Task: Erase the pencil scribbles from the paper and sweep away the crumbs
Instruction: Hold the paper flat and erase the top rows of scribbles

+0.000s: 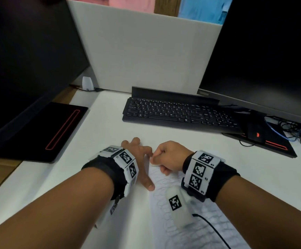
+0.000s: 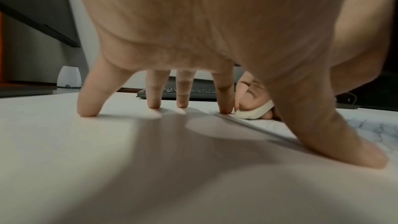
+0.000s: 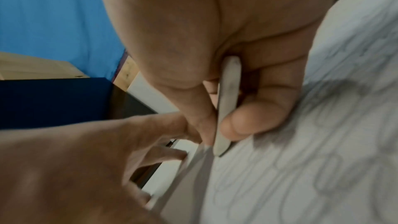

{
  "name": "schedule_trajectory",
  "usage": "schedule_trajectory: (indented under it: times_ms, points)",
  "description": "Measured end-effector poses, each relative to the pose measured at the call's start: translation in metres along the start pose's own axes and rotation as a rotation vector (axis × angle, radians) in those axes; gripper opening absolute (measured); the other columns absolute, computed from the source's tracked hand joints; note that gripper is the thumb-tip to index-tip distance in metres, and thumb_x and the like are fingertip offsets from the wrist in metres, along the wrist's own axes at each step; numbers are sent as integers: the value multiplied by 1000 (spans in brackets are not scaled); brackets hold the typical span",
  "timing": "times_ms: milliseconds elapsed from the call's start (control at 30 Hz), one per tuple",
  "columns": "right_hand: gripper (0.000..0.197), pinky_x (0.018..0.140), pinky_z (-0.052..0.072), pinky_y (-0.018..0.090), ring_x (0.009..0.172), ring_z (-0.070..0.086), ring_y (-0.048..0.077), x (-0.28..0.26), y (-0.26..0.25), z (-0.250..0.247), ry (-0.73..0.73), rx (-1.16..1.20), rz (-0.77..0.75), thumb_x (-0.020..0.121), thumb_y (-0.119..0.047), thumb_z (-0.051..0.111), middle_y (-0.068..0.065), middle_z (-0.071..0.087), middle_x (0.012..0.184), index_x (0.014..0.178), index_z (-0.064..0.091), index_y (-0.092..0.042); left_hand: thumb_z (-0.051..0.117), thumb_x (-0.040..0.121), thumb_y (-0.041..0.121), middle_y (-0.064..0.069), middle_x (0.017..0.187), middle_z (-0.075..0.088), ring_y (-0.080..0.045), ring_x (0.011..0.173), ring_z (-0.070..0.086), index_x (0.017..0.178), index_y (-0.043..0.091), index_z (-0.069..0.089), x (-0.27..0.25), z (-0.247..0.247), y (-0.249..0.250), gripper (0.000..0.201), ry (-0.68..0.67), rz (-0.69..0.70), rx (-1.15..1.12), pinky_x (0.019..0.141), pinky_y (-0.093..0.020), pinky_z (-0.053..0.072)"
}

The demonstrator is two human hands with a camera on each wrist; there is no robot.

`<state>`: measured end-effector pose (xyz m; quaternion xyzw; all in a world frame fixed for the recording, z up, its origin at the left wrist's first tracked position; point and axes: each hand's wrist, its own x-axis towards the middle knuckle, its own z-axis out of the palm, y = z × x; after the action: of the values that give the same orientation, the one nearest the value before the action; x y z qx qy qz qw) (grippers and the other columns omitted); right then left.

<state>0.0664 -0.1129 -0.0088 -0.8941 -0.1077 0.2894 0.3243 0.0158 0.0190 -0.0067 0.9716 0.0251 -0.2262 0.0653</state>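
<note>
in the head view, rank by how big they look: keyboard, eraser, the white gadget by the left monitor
1. keyboard
2. white gadget, though it sits farther back
3. eraser, mostly hidden in the right hand, so unsure

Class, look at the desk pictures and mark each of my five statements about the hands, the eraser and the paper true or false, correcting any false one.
1. The right hand pinches a white eraser. True.
2. The left hand is curled into a fist. False: its fingers are spread, tips pressing on the desk and on the paper's edge.
3. The paper is already clean. False: looping pencil scribbles still cover it.
4. A black keyboard lies beyond the hands. True.
5. The eraser touches the paper at its near edge, by the person's body. False: it works at the far left corner, beside the left index finger.
</note>
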Motion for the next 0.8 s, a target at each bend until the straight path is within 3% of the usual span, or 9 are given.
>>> schedule_trajectory:
  times_ms: [67, 233, 367, 500, 600, 733, 800]
  points:
    - [7, 66, 55, 32, 58, 56, 19, 2, -1, -3, 27, 38, 37, 93, -12, 63, 12, 62, 72, 87, 62, -9, 84, 57, 61, 1, 142, 30, -27, 132, 32, 139, 43, 40, 0, 1, 0, 95, -2, 1, -14, 104, -48, 40]
    - [12, 52, 47, 23, 51, 54, 17, -2, -1, 2, 9, 23, 30, 95, -14, 61, 11, 60, 69, 83, 58, -9, 84, 57, 62, 2, 143, 29, -27, 133, 31, 139, 44, 39, 2, 1, -2, 95, -12, -5, -8, 104, -50, 40]
    - [9, 56, 50, 27, 51, 54, 17, 1, 0, -1, 59, 47, 20, 93, -12, 63, 9, 61, 67, 85, 60, -9, 83, 58, 62, 3, 144, 28, -27, 135, 30, 140, 45, 38, 1, 1, -2, 95, -11, -7, -11, 105, -49, 39]
    - [11, 55, 50, 25, 50, 54, 16, -2, 2, 1, -5, 15, -21, 92, -11, 63, 6, 60, 63, 81, 60, -11, 83, 58, 63, 2, 145, 27, -28, 135, 30, 141, 46, 37, 2, -1, -2, 96, -23, -8, -1, 105, -50, 40]
    - [7, 64, 56, 31, 55, 56, 18, 0, 1, -5, 55, 55, 17, 92, -10, 63, 9, 61, 68, 86, 61, -8, 83, 57, 63, 3, 141, 30, -27, 132, 34, 142, 47, 37, 2, -1, -1, 98, -20, -11, 5, 104, -49, 41]
    - [10, 53, 51, 23, 51, 56, 15, -4, 0, 0, -21, 17, -17, 92, -9, 63, 7, 61, 65, 83, 59, -11, 83, 57, 64, 4, 131, 34, -27, 123, 42, 139, 45, 39, 2, -3, 3, 95, -17, -31, 30, 99, -46, 46]
    - [7, 61, 57, 27, 55, 58, 16, -1, 2, -3, 16, 46, 1, 92, -8, 64, 8, 62, 67, 86, 62, -10, 84, 55, 64, 5, 129, 35, -25, 122, 42, 139, 46, 39, 3, -2, 2, 96, -9, -29, 18, 99, -44, 45]
